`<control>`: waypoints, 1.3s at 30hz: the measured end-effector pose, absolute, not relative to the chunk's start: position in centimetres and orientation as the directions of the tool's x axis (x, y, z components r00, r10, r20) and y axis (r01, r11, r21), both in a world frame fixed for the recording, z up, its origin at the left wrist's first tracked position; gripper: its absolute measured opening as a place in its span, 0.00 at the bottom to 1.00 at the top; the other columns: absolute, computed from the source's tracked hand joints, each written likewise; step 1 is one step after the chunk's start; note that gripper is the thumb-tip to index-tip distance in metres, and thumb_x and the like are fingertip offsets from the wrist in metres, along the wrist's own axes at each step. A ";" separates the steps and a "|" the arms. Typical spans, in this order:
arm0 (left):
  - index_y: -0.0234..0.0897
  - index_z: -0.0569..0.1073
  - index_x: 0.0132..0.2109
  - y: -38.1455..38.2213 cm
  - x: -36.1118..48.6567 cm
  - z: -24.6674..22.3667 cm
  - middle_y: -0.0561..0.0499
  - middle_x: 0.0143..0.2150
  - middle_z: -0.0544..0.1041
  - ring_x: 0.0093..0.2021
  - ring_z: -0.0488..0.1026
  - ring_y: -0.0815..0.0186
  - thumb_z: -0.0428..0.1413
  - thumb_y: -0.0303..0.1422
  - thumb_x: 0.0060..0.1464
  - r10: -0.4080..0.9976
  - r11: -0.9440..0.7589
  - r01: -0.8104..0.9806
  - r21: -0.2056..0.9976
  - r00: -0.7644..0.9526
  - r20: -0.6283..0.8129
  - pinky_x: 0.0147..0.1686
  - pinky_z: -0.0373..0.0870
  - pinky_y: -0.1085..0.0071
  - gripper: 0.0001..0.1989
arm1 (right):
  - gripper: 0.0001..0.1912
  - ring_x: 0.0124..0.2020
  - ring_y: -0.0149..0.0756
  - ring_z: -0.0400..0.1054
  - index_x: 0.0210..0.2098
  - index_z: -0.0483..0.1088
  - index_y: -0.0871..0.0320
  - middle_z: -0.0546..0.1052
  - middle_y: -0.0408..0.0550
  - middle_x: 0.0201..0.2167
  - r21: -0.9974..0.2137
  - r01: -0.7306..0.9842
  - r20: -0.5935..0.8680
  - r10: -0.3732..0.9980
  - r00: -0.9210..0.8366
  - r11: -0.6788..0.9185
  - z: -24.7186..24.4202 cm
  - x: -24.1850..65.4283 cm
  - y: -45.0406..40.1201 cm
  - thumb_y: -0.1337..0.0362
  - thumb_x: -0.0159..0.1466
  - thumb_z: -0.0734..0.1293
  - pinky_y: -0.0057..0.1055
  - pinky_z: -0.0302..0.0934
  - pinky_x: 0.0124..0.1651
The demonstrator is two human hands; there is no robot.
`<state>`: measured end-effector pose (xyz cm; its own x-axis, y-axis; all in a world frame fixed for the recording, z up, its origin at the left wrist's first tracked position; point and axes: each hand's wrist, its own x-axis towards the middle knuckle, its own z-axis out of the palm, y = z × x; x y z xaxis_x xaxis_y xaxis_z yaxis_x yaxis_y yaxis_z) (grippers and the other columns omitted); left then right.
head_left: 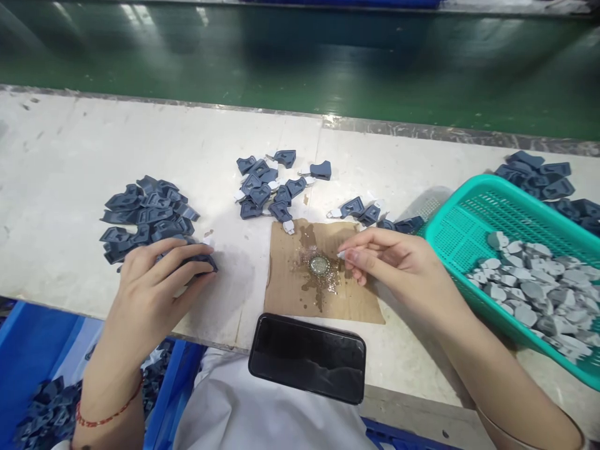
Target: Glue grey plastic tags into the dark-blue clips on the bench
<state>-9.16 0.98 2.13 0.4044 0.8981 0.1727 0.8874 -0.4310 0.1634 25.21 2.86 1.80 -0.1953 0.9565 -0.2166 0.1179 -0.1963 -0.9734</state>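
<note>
My left hand (162, 281) is at the near edge of a pile of dark blue plastic parts (152, 209), its fingers curled round one dark blue part (206, 257). My right hand (394, 259) pinches a small light grey piece (342, 255) between thumb and fingertips, just right of a small round dish (319, 265). That dish sits on a wet-spotted square of brown cardboard (281, 294). Beyond the cardboard lie several dark blue parts joined with pale pieces (260, 194).
A green basket (457, 256) of light grey pieces (534, 281) stands at the right, with more dark parts (534, 175) behind it. A black phone (307, 358) lies at the table's front edge. Blue bins (32, 344) are lower left; a green belt (281, 69) runs behind.
</note>
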 end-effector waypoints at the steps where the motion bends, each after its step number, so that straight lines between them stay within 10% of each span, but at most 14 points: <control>1: 0.43 0.78 0.39 1.0 -9.0 2.1 0.50 0.51 0.84 0.57 0.76 0.50 0.54 0.34 0.68 0.892 -0.448 0.872 0.197 0.418 0.173 0.55 0.71 0.51 0.09 | 0.07 0.24 0.28 0.67 0.38 0.78 0.57 0.76 0.43 0.27 -0.973 0.150 -0.204 0.962 -0.180 -0.178 1.7 25.1 2.8 0.59 0.66 0.73 0.25 0.61 0.27; 8: 0.46 0.76 0.56 0.8 -9.4 2.0 0.50 0.54 0.82 0.58 0.74 0.45 0.56 0.31 0.66 0.873 -0.488 0.832 0.264 0.470 0.133 0.55 0.66 0.51 0.14 | 0.11 0.21 0.30 0.61 0.31 0.70 0.54 0.70 0.39 0.20 -0.876 0.481 -0.040 0.988 -0.149 0.037 1.0 24.4 2.4 0.59 0.69 0.70 0.29 0.53 0.26; 16: 0.44 0.77 0.44 0.9 -7.8 1.3 0.50 0.47 0.85 0.51 0.78 0.50 0.60 0.33 0.65 0.860 -0.499 0.843 0.203 0.451 0.238 0.51 0.67 0.55 0.02 | 0.16 0.20 0.30 0.61 0.26 0.68 0.55 0.68 0.40 0.18 -0.653 0.678 0.123 0.931 -0.343 0.336 1.0 23.3 2.7 0.62 0.72 0.65 0.30 0.53 0.27; 22: 0.46 0.74 0.59 -0.3 -4.9 1.2 0.51 0.47 0.83 0.43 0.81 0.62 0.63 0.29 0.62 0.937 -0.347 0.679 0.647 0.230 0.262 0.43 0.77 0.68 0.20 | 0.17 0.20 0.30 0.60 0.25 0.66 0.55 0.67 0.40 0.19 -0.639 0.669 0.150 0.915 -0.376 0.380 0.8 23.1 2.8 0.64 0.72 0.65 0.29 0.52 0.28; 27: 0.49 0.76 0.61 -1.1 -2.4 0.8 0.49 0.51 0.81 0.42 0.83 0.64 0.62 0.27 0.62 0.982 -0.043 0.180 0.983 0.190 0.008 0.44 0.82 0.71 0.22 | 0.17 0.18 0.29 0.57 0.25 0.66 0.55 0.64 0.38 0.17 -0.642 0.677 0.132 0.921 -0.366 0.361 0.8 23.1 2.7 0.64 0.72 0.65 0.29 0.51 0.26; 34: 0.48 0.81 0.51 -0.6 0.0 0.0 0.52 0.39 0.82 0.36 0.83 0.65 0.67 0.29 0.57 0.954 0.227 -0.154 0.962 0.236 -0.187 0.35 0.82 0.74 0.15 | 0.16 0.17 0.28 0.56 0.25 0.67 0.55 0.66 0.38 0.16 -0.791 0.583 0.046 0.968 -0.245 0.185 0.8 23.2 2.6 0.61 0.70 0.68 0.29 0.50 0.24; 39: 0.48 0.81 0.53 -0.7 0.7 -0.1 0.51 0.44 0.85 0.43 0.84 0.63 0.65 0.32 0.60 0.963 0.204 -0.060 0.977 0.191 -0.189 0.42 0.80 0.72 0.14 | 0.15 0.18 0.28 0.58 0.28 0.70 0.55 0.69 0.38 0.16 -0.950 0.294 -0.141 0.984 -0.105 -0.105 0.9 23.2 2.8 0.56 0.69 0.70 0.27 0.52 0.24</control>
